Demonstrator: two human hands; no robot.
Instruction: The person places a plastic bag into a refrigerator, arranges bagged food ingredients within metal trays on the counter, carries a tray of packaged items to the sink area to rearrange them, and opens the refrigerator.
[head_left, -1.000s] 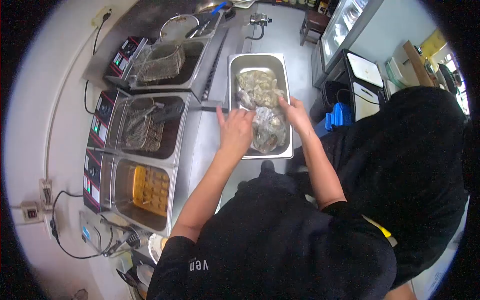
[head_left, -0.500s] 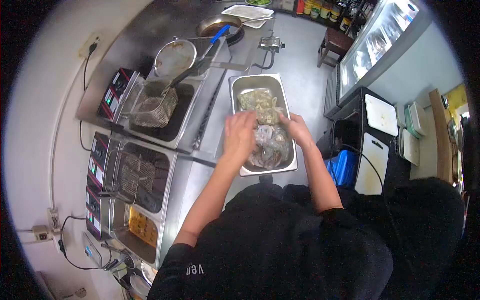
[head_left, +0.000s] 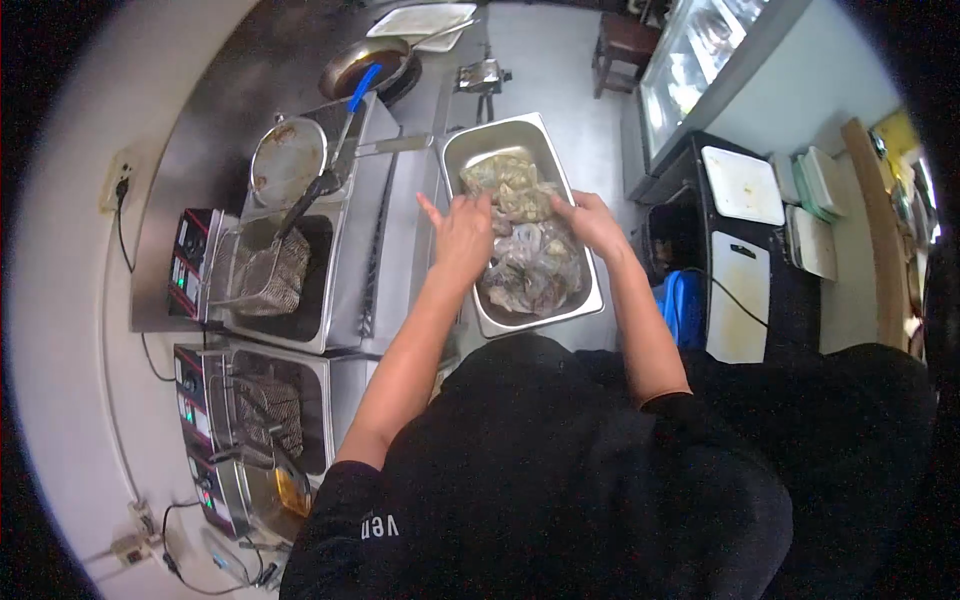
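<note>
A deep steel pan (head_left: 588,312) is in front of my body, slightly tilted. Inside it lie clear plastic bags; the nearer bag (head_left: 535,270) holds greyish, pale pieces, and the farther bag (head_left: 503,180) has yellowish-green contents. I cannot make out the food's kind. My left hand (head_left: 463,238) reaches over the pan's left rim, its fingers bent onto the bags' left edge, with the outermost finger stretched away. Its fingertips are partly hidden. My right hand (head_left: 595,225) is closed around the right rim, its thumb inside beside the farther bag.
Deep fryers with wire baskets (head_left: 268,275) line the left side. A round strainer (head_left: 290,160) and a blue-handled tool (head_left: 366,88) lie behind them, near a frying pan (head_left: 365,62). On the right are cutting boards (head_left: 740,300), a blue object (head_left: 682,308) and a glass-door fridge (head_left: 700,70).
The pan has turned a little and shifted left and up in view, along with both hands. My left hand has moved toward the bags' left edge, one finger now spread out.
</note>
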